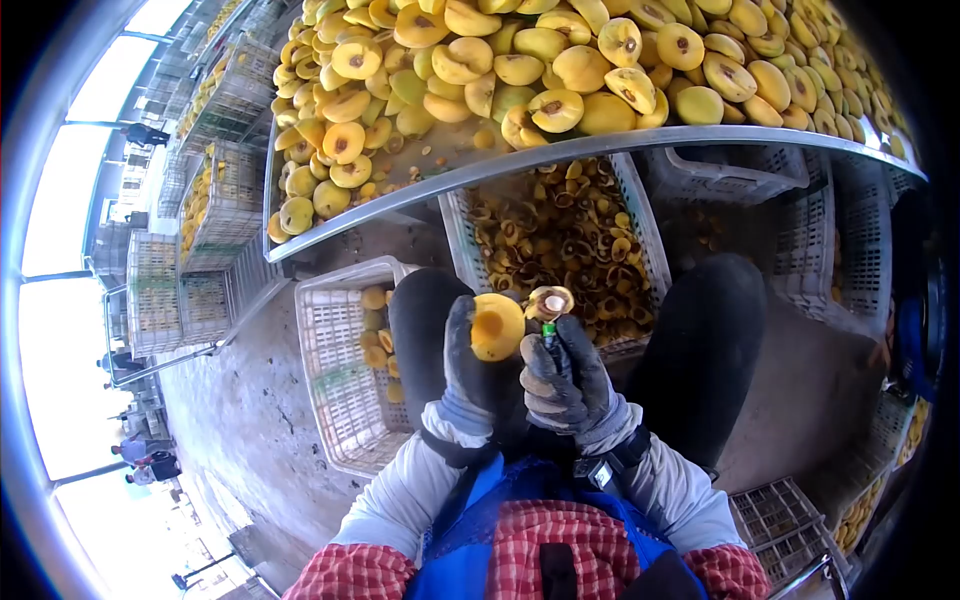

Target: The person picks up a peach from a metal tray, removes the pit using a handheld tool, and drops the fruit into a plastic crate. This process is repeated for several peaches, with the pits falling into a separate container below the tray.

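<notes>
Both of my hands wear grey gloves and are held above my lap. My left hand [463,362] is closed on a yellow peach half [497,327], whose orange-brown hollow shows. Close beside it, my right hand [566,383] grips a small tool with a green collar [548,329]. At the tool's tip sits a scooped-out piece with a pale pit [550,303], just right of the peach half. Most of the tool is hidden by the fingers.
A metal-edged table [560,153] heaped with peach halves [583,68] spans the front. Beneath it stands a crate of dark scraps [562,235]. A white crate [340,375] with some fruit is at left. Stacked crates [225,205] and people [150,460] are farther left.
</notes>
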A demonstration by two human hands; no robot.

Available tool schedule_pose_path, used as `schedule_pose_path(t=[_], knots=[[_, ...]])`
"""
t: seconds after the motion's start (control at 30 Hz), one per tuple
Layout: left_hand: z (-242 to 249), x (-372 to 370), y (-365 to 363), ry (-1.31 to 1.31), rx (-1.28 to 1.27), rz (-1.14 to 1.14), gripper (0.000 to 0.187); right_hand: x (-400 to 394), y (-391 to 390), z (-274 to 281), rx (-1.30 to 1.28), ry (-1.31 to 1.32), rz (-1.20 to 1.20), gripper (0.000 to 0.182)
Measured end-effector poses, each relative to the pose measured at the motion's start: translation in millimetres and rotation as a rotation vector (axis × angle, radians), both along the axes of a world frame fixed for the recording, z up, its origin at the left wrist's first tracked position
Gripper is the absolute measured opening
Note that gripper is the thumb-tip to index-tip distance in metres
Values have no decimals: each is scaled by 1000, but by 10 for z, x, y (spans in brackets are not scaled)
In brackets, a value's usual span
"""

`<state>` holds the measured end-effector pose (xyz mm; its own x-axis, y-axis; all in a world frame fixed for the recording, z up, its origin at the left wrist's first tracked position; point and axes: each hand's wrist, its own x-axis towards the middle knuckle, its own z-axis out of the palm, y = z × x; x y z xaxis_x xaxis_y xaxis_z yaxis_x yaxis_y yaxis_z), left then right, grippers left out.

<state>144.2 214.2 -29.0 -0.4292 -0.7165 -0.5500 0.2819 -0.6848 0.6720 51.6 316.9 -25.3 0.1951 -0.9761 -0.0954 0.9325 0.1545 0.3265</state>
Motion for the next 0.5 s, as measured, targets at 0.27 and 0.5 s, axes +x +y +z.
schedule_pose_path(t=[0.27, 0.5], knots=[[126, 1682, -1605, -1510, -1246, -447, 44, -34, 8, -124, 127, 461, 23, 52], [327, -50, -3200, -1224, -1347, -221, 66, -133, -197, -41, 329, 757, 63, 51]])
